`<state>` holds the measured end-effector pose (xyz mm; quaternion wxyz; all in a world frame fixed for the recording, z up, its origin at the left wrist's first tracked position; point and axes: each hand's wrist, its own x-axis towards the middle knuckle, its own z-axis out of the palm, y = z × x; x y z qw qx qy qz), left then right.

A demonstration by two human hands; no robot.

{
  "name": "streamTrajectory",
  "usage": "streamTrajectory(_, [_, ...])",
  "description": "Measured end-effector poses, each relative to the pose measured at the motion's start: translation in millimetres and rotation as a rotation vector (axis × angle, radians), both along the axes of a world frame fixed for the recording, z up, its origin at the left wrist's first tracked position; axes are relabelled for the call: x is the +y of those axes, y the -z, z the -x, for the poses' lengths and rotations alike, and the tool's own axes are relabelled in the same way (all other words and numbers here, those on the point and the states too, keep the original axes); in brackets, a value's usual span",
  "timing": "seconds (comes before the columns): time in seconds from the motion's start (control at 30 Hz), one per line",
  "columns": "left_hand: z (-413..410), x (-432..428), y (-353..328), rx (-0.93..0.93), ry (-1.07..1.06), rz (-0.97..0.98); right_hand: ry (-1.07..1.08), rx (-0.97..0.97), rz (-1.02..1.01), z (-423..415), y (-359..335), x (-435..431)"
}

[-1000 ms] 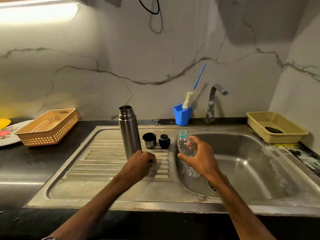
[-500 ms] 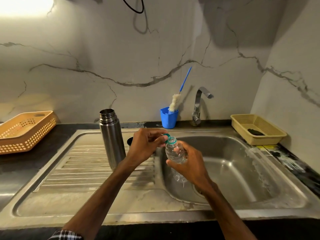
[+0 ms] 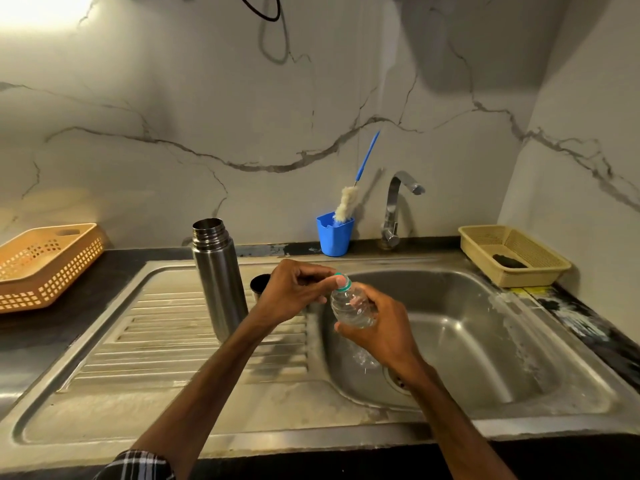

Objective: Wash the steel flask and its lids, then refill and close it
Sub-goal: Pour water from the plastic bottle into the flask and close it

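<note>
Left hand (image 3: 294,292) pinching the teal cap (image 3: 346,285) of the plastic water bottle (image 3: 351,308), right hand (image 3: 379,329) wrapped round its body, both just right of the steel flask (image 3: 218,278), which stands upright, mouth open, left hand nearer, so pour likely goes leftward once uncapped.

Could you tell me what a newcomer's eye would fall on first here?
Both hands meet at the centre over the sink: the right hand grips a crumpled clear plastic bottle while the left hand pinches its teal cap. Just left, the tall lidless steel flask stands upright on the drainboard. Behind, a white-bristled brush leans in a blue plastic cup.
</note>
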<state>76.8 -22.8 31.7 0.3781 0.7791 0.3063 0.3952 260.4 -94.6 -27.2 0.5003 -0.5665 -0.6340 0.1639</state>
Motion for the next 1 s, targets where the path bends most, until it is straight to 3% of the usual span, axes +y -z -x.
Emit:
streamTrajectory(0.3, [-19, 1, 0, 0.077, -0.209, -0.118, 0.217, -0.246, 0.031, -2, 7, 4])
streamTrajectory(0.67, [-7, 19, -19, 0.169, 0.201, -0.098, -0.031, 0.144, 0.081, -5, -4, 0])
streamTrajectory(0.73, [-10, 18, -19, 0.144, 0.156, -0.098, -0.010, 0.158, 0.076, -3, -6, -2])
streamTrajectory(0.87, [-24, 8, -4, -0.026, -0.157, -0.122, 0.083, 0.121, 0.010, 1, -6, -4])
streamTrajectory(1.0, [-28, 7, -7, 0.035, -0.102, -0.212, 0.063, 0.109, 0.032, 0, -9, -7])
